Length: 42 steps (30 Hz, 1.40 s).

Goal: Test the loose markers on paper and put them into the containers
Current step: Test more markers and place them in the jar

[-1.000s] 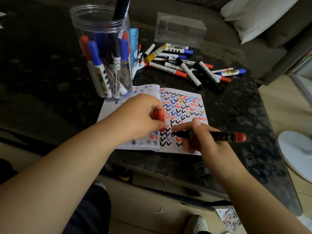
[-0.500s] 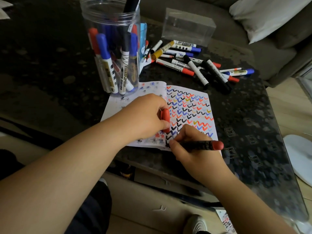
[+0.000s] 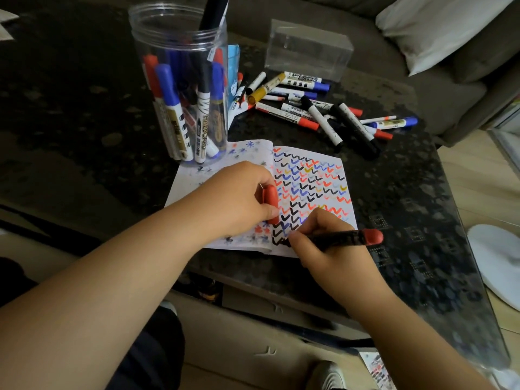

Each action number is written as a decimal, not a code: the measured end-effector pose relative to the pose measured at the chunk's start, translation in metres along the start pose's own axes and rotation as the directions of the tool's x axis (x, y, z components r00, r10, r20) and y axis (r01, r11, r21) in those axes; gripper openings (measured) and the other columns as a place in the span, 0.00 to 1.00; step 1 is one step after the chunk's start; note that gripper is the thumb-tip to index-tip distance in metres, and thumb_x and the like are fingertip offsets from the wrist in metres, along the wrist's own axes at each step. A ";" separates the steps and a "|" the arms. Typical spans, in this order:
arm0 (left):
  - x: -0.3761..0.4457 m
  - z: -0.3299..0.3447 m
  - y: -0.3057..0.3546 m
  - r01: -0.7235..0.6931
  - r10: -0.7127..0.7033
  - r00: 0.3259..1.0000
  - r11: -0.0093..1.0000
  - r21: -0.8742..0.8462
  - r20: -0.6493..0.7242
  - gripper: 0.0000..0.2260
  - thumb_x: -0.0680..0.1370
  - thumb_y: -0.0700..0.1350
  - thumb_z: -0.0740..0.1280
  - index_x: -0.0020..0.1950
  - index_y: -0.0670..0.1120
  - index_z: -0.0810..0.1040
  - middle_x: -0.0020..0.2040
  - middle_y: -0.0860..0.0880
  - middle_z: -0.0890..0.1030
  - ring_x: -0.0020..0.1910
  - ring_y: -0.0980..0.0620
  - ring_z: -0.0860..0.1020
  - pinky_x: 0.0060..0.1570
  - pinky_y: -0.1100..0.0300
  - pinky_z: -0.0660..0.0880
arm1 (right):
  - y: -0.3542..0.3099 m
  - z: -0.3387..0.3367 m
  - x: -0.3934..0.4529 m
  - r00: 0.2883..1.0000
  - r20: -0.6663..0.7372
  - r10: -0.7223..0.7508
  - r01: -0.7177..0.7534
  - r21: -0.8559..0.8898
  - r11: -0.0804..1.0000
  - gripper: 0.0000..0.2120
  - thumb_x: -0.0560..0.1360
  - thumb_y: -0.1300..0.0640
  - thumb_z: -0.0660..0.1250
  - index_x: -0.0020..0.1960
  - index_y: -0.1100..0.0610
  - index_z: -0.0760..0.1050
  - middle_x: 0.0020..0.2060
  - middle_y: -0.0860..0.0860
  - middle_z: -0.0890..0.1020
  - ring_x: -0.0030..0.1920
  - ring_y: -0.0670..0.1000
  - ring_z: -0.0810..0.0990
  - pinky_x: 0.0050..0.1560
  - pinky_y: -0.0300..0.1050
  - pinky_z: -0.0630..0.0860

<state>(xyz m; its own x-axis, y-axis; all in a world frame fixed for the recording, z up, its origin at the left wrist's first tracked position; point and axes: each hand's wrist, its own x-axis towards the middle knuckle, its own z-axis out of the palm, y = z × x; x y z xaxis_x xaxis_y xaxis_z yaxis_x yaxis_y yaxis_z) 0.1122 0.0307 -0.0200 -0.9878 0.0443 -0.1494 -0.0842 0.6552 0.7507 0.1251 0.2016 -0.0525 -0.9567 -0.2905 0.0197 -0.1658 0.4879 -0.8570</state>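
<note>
Right hand (image 3: 323,249) has dropped from above the page to its near edge since a second ago; it grips a dark marker (image 3: 340,237) with a red end, fingers curled round the barrel, tip end down at the bottom row of ticks on the paper (image 3: 315,181). Judgement: the test stroke for this marker is under way or about to start; capping and dropping it in a container still to come

Left hand (image 3: 239,201) unchanged over the same interval: rests on the left page, pinching a red cap (image 3: 271,202) and holding the booklet flat

Beyond the paper, the clear jar (image 3: 180,85) stands on the dark surface (image 3: 70,114) at the booklet's far left corner, already holding many markers. Loose markers (image 3: 315,111) lie in a heap to its right, so much of the task remains. A clear box (image 3: 308,49) sits behind the heap

Hard to make out:
- marker tip hidden behind the right fingers; cannot tell if it touches the paper or leaves ink
- a blue container (image 3: 233,66) mostly hidden behind the jar
- whether the clear box holds anything is unclear
- the tall dark marker in the jar is cut off at the top edge
</note>
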 end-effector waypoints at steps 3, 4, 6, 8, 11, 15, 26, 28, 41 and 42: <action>0.000 -0.001 0.000 0.011 -0.016 0.999 0.995 -0.101 -0.040 0.04 0.72 0.44 0.73 0.41 0.50 0.79 0.39 0.50 0.82 0.39 0.52 0.80 0.47 0.52 0.78 | -0.006 -0.009 0.002 1.000 -0.016 0.014 -0.011 0.169 0.986 0.07 0.71 0.58 0.71 0.38 0.55 0.73 0.30 0.50 0.79 0.32 0.44 0.76 0.35 0.35 0.71; 0.001 -0.002 0.001 0.022 -0.031 0.998 0.982 -0.186 -0.049 0.04 0.72 0.43 0.73 0.41 0.49 0.79 0.38 0.49 0.83 0.40 0.51 0.81 0.47 0.51 0.78 | -0.009 -0.014 0.003 0.999 -0.032 0.010 -0.002 0.225 0.974 0.06 0.72 0.59 0.71 0.39 0.56 0.74 0.30 0.51 0.80 0.32 0.45 0.76 0.35 0.36 0.72; 0.002 -0.003 0.002 0.050 -0.076 0.996 0.914 -0.403 -0.050 0.06 0.72 0.38 0.72 0.41 0.48 0.78 0.35 0.49 0.83 0.37 0.52 0.82 0.47 0.52 0.78 | -0.017 -0.022 0.006 0.995 -0.099 -0.013 0.044 0.323 0.945 0.05 0.73 0.60 0.69 0.41 0.58 0.75 0.28 0.51 0.79 0.30 0.45 0.75 0.33 0.36 0.72; 0.003 -0.003 0.005 0.089 -0.121 0.993 0.806 -0.586 -0.015 0.07 0.73 0.33 0.69 0.42 0.45 0.77 0.32 0.50 0.83 0.34 0.55 0.82 0.46 0.58 0.78 | -0.021 -0.029 0.007 0.984 -0.178 -0.028 0.096 0.386 0.917 0.08 0.75 0.57 0.65 0.40 0.60 0.77 0.27 0.52 0.79 0.29 0.46 0.74 0.31 0.36 0.71; 0.000 -0.005 0.011 0.113 -0.134 0.990 0.635 -0.765 0.035 0.07 0.72 0.30 0.66 0.42 0.42 0.76 0.35 0.46 0.84 0.35 0.52 0.83 0.44 0.62 0.80 | -0.025 -0.037 0.010 0.971 -0.237 0.000 0.112 0.459 0.882 0.11 0.77 0.60 0.60 0.39 0.64 0.73 0.26 0.55 0.77 0.28 0.49 0.72 0.31 0.39 0.69; -0.002 -0.006 0.015 0.110 -0.089 0.993 0.562 -0.820 0.072 0.07 0.71 0.30 0.66 0.43 0.40 0.76 0.39 0.44 0.84 0.37 0.50 0.83 0.45 0.62 0.80 | -0.030 -0.040 0.011 0.972 -0.229 0.054 0.081 0.541 0.837 0.11 0.79 0.62 0.59 0.38 0.59 0.67 0.24 0.54 0.76 0.27 0.49 0.71 0.30 0.38 0.69; -0.006 -0.002 0.019 0.106 0.052 0.983 0.625 -0.774 0.177 0.13 0.65 0.40 0.68 0.49 0.40 0.77 0.40 0.43 0.84 0.39 0.50 0.83 0.41 0.65 0.79 | -0.034 -0.045 0.013 0.982 -0.181 0.054 0.058 0.560 0.827 0.11 0.76 0.58 0.63 0.37 0.62 0.67 0.22 0.54 0.76 0.24 0.49 0.70 0.26 0.35 0.67; -0.008 0.000 0.021 0.110 0.093 0.965 0.703 -0.702 0.244 0.13 0.67 0.43 0.67 0.49 0.41 0.78 0.38 0.44 0.84 0.36 0.50 0.83 0.39 0.66 0.77 | -0.035 -0.045 0.013 0.988 -0.151 0.035 0.047 0.504 0.863 0.17 0.71 0.52 0.66 0.37 0.66 0.69 0.21 0.53 0.76 0.23 0.49 0.69 0.24 0.35 0.66; -0.007 0.003 0.014 -0.054 0.124 0.983 0.897 -0.440 0.133 0.09 0.80 0.43 0.59 0.46 0.41 0.77 0.24 0.56 0.69 0.27 0.58 0.68 0.36 0.63 0.71 | -0.032 -0.042 0.015 0.975 -0.211 0.072 0.045 0.502 0.864 0.18 0.75 0.49 0.61 0.39 0.65 0.72 0.25 0.50 0.76 0.25 0.44 0.69 0.27 0.35 0.67; -0.007 0.003 0.012 -0.060 0.127 0.984 0.894 -0.445 0.122 0.09 0.80 0.42 0.59 0.46 0.41 0.78 0.24 0.55 0.69 0.26 0.59 0.68 0.35 0.64 0.70 | -0.033 -0.041 0.013 0.977 -0.207 0.050 0.057 0.477 0.877 0.20 0.73 0.47 0.61 0.39 0.65 0.73 0.25 0.50 0.77 0.25 0.43 0.69 0.27 0.34 0.68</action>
<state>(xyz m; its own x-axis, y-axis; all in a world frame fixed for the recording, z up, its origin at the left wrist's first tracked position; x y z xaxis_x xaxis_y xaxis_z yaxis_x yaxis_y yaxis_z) 0.1188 0.0406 -0.0117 -0.9669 0.2189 -0.1308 -0.0747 0.2473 0.9661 0.1079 0.2157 -0.0027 -0.9925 -0.0889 0.0834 -0.0854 0.0192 -0.9962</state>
